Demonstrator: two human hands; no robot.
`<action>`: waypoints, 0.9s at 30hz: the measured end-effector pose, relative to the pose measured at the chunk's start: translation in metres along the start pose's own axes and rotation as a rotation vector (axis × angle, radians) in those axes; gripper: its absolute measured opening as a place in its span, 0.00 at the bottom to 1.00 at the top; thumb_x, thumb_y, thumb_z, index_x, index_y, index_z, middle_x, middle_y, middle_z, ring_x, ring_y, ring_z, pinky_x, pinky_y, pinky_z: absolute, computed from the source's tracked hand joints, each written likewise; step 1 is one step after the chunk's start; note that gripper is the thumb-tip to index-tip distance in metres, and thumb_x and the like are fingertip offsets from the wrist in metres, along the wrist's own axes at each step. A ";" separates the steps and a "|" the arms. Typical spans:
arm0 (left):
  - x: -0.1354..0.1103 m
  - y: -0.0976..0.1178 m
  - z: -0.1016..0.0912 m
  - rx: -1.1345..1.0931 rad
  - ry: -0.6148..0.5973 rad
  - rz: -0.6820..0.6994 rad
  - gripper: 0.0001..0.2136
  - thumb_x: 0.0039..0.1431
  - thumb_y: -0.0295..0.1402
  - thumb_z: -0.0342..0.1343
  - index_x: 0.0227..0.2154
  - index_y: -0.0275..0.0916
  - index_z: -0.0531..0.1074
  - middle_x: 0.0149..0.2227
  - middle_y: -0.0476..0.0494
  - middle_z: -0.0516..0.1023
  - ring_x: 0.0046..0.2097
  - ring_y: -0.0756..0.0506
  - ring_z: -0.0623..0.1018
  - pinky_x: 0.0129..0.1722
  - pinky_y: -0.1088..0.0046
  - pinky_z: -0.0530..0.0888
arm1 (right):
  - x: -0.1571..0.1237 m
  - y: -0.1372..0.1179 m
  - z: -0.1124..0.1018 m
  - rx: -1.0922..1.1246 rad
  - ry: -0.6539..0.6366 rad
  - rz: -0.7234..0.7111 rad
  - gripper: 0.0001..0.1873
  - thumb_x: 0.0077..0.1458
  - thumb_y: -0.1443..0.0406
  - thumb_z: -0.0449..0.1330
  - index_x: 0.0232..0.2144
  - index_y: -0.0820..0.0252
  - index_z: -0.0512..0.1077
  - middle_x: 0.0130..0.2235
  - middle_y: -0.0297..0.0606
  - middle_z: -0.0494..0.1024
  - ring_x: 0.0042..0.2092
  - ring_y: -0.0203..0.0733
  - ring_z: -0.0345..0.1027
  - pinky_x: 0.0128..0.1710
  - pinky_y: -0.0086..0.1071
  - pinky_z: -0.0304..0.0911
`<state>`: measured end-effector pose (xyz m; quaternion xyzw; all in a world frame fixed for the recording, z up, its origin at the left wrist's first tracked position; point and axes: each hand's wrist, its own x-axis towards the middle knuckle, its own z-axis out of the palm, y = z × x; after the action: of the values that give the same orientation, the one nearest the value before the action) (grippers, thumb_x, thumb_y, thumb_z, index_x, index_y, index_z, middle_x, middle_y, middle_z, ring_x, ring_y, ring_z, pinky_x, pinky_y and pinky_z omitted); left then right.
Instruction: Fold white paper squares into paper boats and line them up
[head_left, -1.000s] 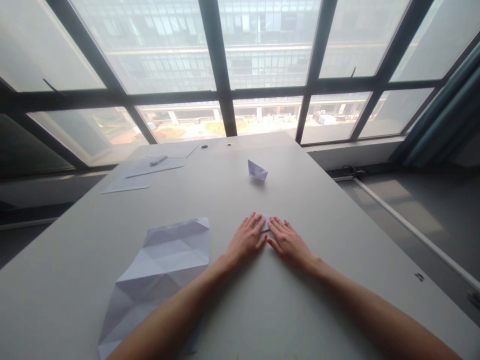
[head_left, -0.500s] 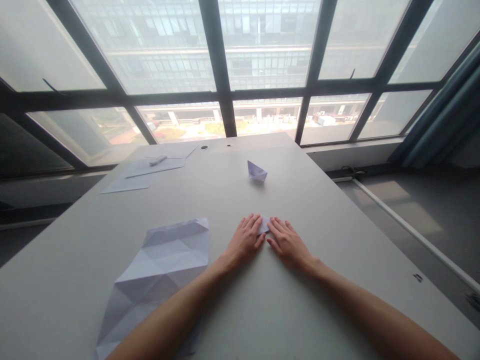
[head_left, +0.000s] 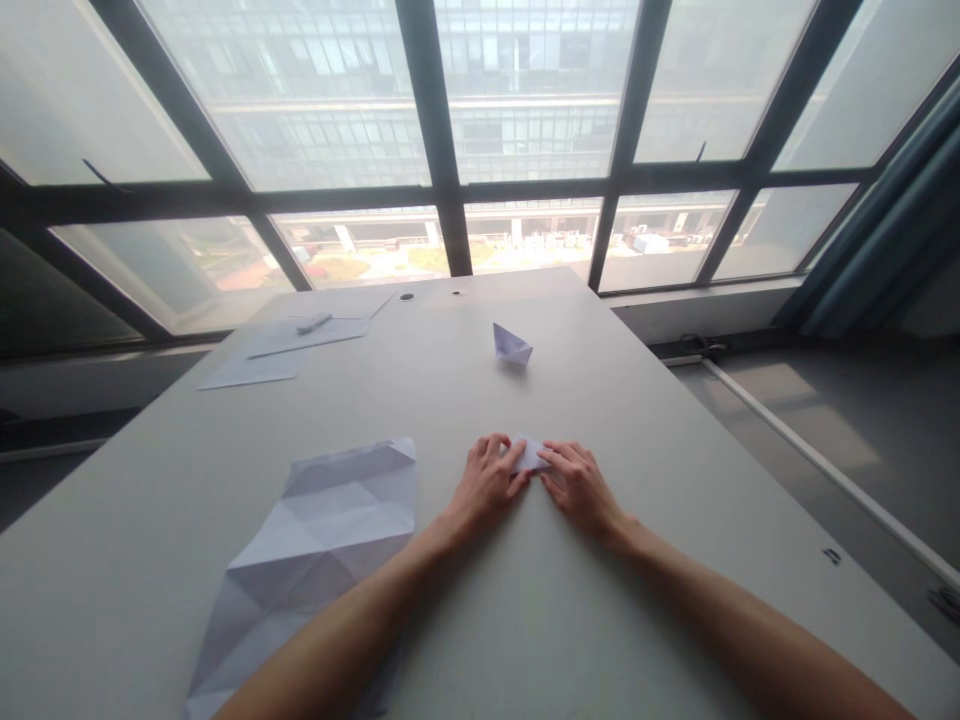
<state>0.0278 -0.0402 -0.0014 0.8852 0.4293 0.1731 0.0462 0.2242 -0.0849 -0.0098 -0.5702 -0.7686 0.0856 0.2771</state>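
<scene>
A small piece of folded white paper [head_left: 530,455] lies on the table between my hands, its ends partly covered by fingers. My left hand [head_left: 489,476] is closed on its left side, fingers bent and thumb near the lower edge. On the right side, my right hand [head_left: 583,487] grips the paper between thumb and fingertips. Just beyond them, a folded paper boat [head_left: 512,345] stands on the table. To the left, a large creased paper sheet [head_left: 322,540] lies unfolded, partly hidden under my left forearm.
The white table [head_left: 645,600] reaches to a large framed window. At its far left lie several flat paper sheets [head_left: 262,365] with a small whitish object [head_left: 313,323] on top. A small dark mark [head_left: 831,556] sits near the right edge. A blue curtain [head_left: 862,250] hangs at right.
My fingers, flat on the folded paper before, have bent and drawn in on its edges. My right hand has shifted slightly right, and more of the paper shows.
</scene>
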 end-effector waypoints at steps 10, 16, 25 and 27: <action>0.002 -0.002 0.001 -0.021 0.010 -0.017 0.19 0.68 0.44 0.49 0.58 0.46 0.67 0.48 0.40 0.69 0.50 0.39 0.68 0.52 0.59 0.67 | 0.001 -0.001 -0.002 0.042 0.037 0.040 0.22 0.60 0.67 0.57 0.57 0.57 0.67 0.56 0.44 0.72 0.55 0.49 0.63 0.56 0.43 0.58; 0.003 -0.005 0.004 -0.045 0.023 -0.029 0.19 0.67 0.44 0.50 0.58 0.45 0.67 0.47 0.40 0.69 0.50 0.39 0.68 0.52 0.58 0.67 | 0.001 0.001 -0.002 0.039 0.066 0.093 0.20 0.61 0.65 0.55 0.55 0.57 0.68 0.51 0.44 0.74 0.52 0.49 0.65 0.53 0.42 0.60; 0.003 -0.007 0.005 -0.037 0.032 -0.029 0.19 0.68 0.44 0.49 0.58 0.47 0.68 0.47 0.40 0.70 0.49 0.39 0.69 0.51 0.59 0.67 | 0.002 0.004 0.000 0.152 0.126 0.089 0.17 0.57 0.71 0.56 0.48 0.56 0.72 0.46 0.42 0.75 0.49 0.47 0.67 0.52 0.40 0.62; 0.003 -0.007 0.005 -0.040 0.032 -0.029 0.19 0.68 0.44 0.48 0.58 0.46 0.68 0.47 0.40 0.71 0.49 0.39 0.69 0.50 0.60 0.67 | 0.002 0.005 0.000 0.199 0.150 0.090 0.17 0.56 0.71 0.56 0.48 0.57 0.72 0.45 0.42 0.75 0.49 0.47 0.67 0.52 0.40 0.63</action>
<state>0.0265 -0.0333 -0.0069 0.8749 0.4393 0.1951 0.0595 0.2279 -0.0814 -0.0112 -0.5787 -0.7070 0.1312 0.3847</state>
